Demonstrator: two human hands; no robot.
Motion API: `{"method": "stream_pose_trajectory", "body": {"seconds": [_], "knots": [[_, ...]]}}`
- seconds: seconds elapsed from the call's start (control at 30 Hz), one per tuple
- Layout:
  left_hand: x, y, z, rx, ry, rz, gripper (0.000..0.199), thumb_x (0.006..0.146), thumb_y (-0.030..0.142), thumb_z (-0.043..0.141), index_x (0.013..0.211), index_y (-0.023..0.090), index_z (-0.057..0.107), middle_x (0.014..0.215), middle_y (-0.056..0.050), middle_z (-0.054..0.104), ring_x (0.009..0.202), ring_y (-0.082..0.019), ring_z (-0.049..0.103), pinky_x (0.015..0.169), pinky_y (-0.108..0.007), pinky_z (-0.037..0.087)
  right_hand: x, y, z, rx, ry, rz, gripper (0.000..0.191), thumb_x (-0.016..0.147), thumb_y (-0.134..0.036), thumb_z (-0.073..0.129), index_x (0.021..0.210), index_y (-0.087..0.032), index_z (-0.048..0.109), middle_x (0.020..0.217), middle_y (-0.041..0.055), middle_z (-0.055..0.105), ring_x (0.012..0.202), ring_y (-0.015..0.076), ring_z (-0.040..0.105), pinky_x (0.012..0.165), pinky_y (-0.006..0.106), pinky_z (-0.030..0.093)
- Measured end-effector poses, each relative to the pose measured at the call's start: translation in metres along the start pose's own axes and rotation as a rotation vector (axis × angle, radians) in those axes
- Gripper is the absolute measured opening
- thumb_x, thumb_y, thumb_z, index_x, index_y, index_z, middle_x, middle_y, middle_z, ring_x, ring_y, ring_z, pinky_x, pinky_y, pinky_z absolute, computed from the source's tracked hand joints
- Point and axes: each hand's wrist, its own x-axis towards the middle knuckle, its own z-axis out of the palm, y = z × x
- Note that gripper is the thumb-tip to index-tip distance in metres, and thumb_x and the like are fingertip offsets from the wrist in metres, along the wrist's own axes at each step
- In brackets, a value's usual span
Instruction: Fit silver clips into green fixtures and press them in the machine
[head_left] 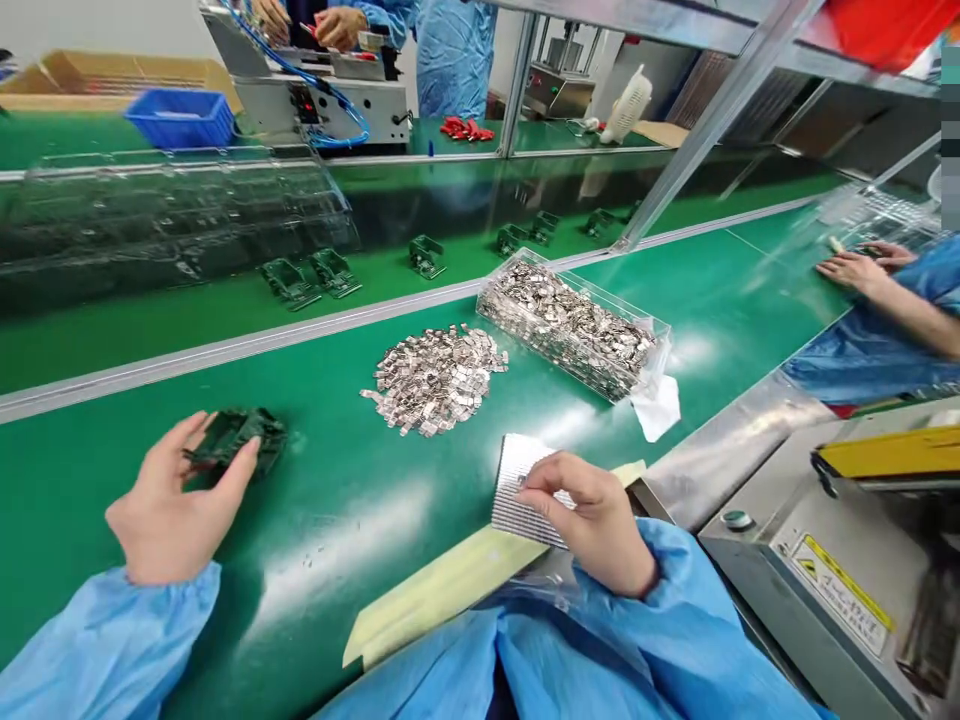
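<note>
My left hand [176, 490] grips a dark green plastic housing [244, 440] between thumb and fingers, just over the green work surface. On the right, my right hand [592, 510] is closed in a pinch above a ribbed, silvery-white pad [517, 500]; whatever is between its fingertips is too small to make out. Beyond both hands lies a loose pile of small metal pieces [439, 380]. A clear plastic box [600, 380] full of similar metal pieces stands to the right of that pile.
Yellowish tape [435, 595] runs along the near edge. Several similar green housings [426, 256] sit on the belt behind a metal rail [247, 345]. A white scrap [658, 408] touches the clear box. Co-workers' hands [862, 268] show at right and at the far bench. A grey machine [795, 540] stands right.
</note>
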Motion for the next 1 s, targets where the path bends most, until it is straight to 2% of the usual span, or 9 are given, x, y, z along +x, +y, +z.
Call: {"method": "stream_pose_trajectory", "body": {"seconds": [0.17,0.3,0.4,0.47,0.53,0.63,0.83,0.93,1.0], "knots": [[-0.033,0.026,0.005,0.033,-0.086,0.115,0.084,0.068,0.047,0.080,0.140,0.022,0.042,0.139,-0.014,0.052,0.130,-0.035,0.051,0.100,-0.048,0.052,-0.019,0.004,0.000,0.119,0.016,0.078,0.009,0.091,-0.027,0.063,0.083,-0.021,0.064,0.076,0.0017,0.067,0.070,0.0166,0.063,0.064,0.028,0.051],[-0.045,0.011,-0.001,0.123,-0.105,0.225,0.101,0.064,0.051,0.082,0.148,0.026,0.032,0.157,-0.015,0.029,0.142,-0.038,0.036,0.106,-0.051,0.046,-0.038,0.001,-0.006,0.007,0.057,0.004,0.016,0.093,-0.022,0.058,0.106,-0.025,0.067,0.077,0.0009,0.063,0.070,0.0157,0.063,0.061,0.025,0.051],[-0.038,-0.005,-0.010,0.171,-0.252,0.279,0.121,0.061,0.053,0.083,0.154,0.026,0.011,0.162,-0.018,0.016,0.148,-0.039,0.022,0.115,-0.055,0.034,-0.051,-0.001,-0.010,-0.126,0.065,-0.109,0.019,0.095,-0.021,0.055,0.105,-0.027,0.070,0.081,0.0022,0.065,0.071,0.0158,0.065,0.061,0.024,0.051],[-0.028,-0.012,-0.015,0.155,-0.417,0.263,0.121,0.067,0.051,0.080,0.155,0.025,0.001,0.159,-0.020,0.025,0.147,-0.037,0.025,0.117,-0.055,0.029,-0.059,-0.001,-0.011,-0.166,0.101,-0.121,0.015,0.094,-0.024,0.057,0.102,-0.027,0.069,0.087,0.0024,0.070,0.074,0.0162,0.069,0.065,0.022,0.054],[-0.021,-0.015,-0.018,0.152,-0.523,0.196,0.110,0.073,0.049,0.076,0.155,0.024,0.006,0.151,-0.019,0.041,0.143,-0.035,0.036,0.115,-0.053,0.033,-0.066,-0.001,-0.009,-0.175,0.138,-0.080,0.012,0.093,-0.028,0.059,0.101,-0.027,0.068,0.087,0.0012,0.073,0.070,0.0161,0.071,0.063,0.020,0.055],[-0.022,-0.010,-0.016,0.145,-0.493,0.117,0.100,0.070,0.048,0.078,0.151,0.024,0.023,0.137,-0.016,0.055,0.129,-0.035,0.053,0.106,-0.050,0.045,-0.075,-0.001,-0.002,-0.056,0.149,0.023,0.011,0.093,-0.030,0.058,0.101,-0.026,0.065,0.082,0.0010,0.074,0.065,0.0166,0.072,0.058,0.019,0.057],[-0.065,0.033,0.016,-0.145,-0.392,0.162,0.075,0.065,0.045,0.083,0.129,0.025,0.048,0.124,-0.011,0.055,0.112,-0.028,0.062,0.085,-0.037,0.058,-0.084,-0.014,0.024,0.235,0.217,0.182,0.014,0.091,-0.034,0.062,0.086,-0.022,0.066,0.079,0.0044,0.068,0.067,0.0173,0.066,0.058,0.022,0.056],[-0.093,0.069,0.040,-0.352,-0.453,0.128,0.061,0.065,0.043,0.083,0.114,0.023,0.054,0.121,-0.010,0.056,0.109,-0.026,0.063,0.083,-0.034,0.059,-0.086,-0.021,0.037,0.351,0.227,0.268,0.017,0.090,-0.036,0.063,0.082,-0.020,0.066,0.061,0.0008,0.061,0.054,0.0148,0.058,0.050,0.022,0.051],[-0.112,0.090,0.054,-0.506,-0.534,0.105,0.061,0.064,0.041,0.084,0.114,0.023,0.054,0.123,-0.010,0.057,0.111,-0.026,0.063,0.085,-0.035,0.058,-0.087,-0.022,0.042,0.421,0.265,0.298,0.017,0.090,-0.036,0.063,0.083,-0.020,0.066,0.065,0.0021,0.064,0.057,0.0153,0.060,0.052,0.023,0.052]]}}
